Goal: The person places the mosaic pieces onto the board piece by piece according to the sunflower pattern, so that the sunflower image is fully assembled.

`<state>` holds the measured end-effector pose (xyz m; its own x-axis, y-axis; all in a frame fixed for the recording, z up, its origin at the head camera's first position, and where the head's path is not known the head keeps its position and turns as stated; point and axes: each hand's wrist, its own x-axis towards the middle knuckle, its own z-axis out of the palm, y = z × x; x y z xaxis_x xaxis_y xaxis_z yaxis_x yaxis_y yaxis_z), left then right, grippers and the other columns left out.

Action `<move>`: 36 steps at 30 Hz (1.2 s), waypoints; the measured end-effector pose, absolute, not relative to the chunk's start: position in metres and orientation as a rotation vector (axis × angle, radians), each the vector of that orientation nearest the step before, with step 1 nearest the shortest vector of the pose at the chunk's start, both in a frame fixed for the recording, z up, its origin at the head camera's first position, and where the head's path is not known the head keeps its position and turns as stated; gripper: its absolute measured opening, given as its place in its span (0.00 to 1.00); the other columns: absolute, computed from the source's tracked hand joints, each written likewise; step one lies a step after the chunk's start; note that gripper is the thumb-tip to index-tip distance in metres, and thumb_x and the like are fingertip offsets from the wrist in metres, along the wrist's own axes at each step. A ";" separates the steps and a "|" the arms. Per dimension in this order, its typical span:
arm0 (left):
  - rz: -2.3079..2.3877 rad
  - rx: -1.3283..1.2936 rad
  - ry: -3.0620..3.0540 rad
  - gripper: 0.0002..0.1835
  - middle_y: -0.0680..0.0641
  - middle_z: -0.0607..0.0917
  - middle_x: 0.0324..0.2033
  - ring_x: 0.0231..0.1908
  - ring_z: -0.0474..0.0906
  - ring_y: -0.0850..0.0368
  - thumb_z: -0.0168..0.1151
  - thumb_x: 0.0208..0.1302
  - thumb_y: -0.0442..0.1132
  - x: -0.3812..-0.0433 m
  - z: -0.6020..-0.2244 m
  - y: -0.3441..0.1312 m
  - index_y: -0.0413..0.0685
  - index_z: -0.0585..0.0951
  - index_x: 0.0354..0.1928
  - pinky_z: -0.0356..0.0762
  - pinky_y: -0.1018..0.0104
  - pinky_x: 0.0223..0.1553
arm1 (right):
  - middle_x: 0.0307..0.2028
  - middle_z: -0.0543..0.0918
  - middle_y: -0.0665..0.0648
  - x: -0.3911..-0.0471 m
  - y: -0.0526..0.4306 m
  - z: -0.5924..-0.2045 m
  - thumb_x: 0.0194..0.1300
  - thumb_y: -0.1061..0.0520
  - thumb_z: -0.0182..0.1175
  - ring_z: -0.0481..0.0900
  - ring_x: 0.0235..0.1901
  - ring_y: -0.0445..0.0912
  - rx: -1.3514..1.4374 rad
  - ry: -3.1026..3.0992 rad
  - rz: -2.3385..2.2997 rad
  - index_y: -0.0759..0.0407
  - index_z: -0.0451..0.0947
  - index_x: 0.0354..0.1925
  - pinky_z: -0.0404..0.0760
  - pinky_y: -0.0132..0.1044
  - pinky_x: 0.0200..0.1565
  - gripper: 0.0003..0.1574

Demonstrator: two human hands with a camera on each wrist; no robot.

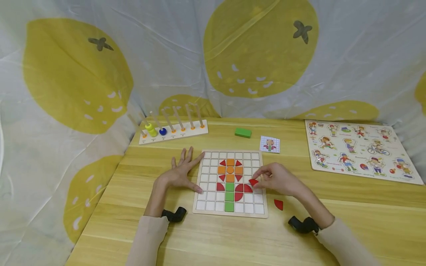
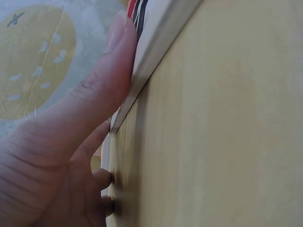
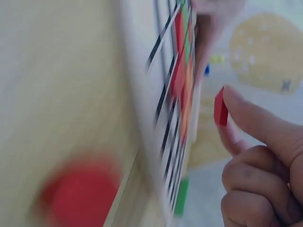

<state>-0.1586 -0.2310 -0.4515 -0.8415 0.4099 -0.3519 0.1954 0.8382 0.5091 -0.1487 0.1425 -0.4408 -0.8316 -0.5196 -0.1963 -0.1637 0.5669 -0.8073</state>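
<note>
A square white grid board (image 1: 206, 199) lies on the wooden table, with orange, red and green pieces set in its cells. My left hand (image 1: 179, 173) rests at the board's left edge with fingers spread, its thumb (image 2: 106, 71) lying over the rim. Between thumb and index finger my right hand (image 1: 277, 179) pinches a red quarter-circle piece (image 3: 221, 108), held over the right side of the board. Near it, a red quarter-circle (image 1: 247, 188) sits in a cell. Another loose red quarter-circle (image 1: 279, 204) lies on the table right of the board.
Behind the board are a green block (image 1: 243, 133) and a small pattern card (image 1: 270, 144). A peg stand (image 1: 179, 133) with yellow and blue beads is at the back left. A picture puzzle board (image 1: 362, 151) lies at the right, and a lemon-print curtain (image 1: 173, 48) hangs behind.
</note>
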 end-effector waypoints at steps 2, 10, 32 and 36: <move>0.641 0.447 2.561 0.72 0.37 0.23 0.81 0.79 0.13 0.34 0.82 0.45 0.62 -0.158 -0.452 -0.232 0.64 0.42 0.84 0.14 0.23 0.71 | 0.18 0.63 0.47 -0.148 0.113 -0.438 0.59 0.56 0.77 0.60 0.21 0.41 -0.591 2.353 -1.187 0.57 0.89 0.40 0.58 0.29 0.25 0.11; 0.627 0.445 2.569 0.71 0.38 0.23 0.81 0.79 0.13 0.35 0.82 0.46 0.63 -0.159 -0.451 -0.229 0.66 0.43 0.84 0.15 0.24 0.72 | 0.15 0.69 0.47 -0.149 0.030 -0.439 0.56 0.58 0.79 0.64 0.17 0.39 -0.644 2.337 -1.161 0.58 0.89 0.36 0.61 0.27 0.23 0.10; 0.638 0.436 2.568 0.71 0.37 0.24 0.81 0.79 0.14 0.34 0.82 0.46 0.62 -0.157 -0.453 -0.232 0.63 0.43 0.84 0.15 0.23 0.71 | 0.18 0.72 0.50 -0.155 0.010 -0.445 0.57 0.64 0.77 0.68 0.19 0.42 -0.651 2.320 -1.048 0.54 0.90 0.36 0.64 0.29 0.22 0.08; 0.638 0.435 2.569 0.71 0.38 0.23 0.81 0.79 0.14 0.35 0.82 0.47 0.62 -0.157 -0.452 -0.231 0.64 0.43 0.84 0.14 0.24 0.72 | 0.21 0.74 0.51 -0.155 0.010 -0.446 0.55 0.61 0.79 0.69 0.22 0.42 -0.626 2.355 -1.052 0.54 0.90 0.36 0.65 0.30 0.24 0.09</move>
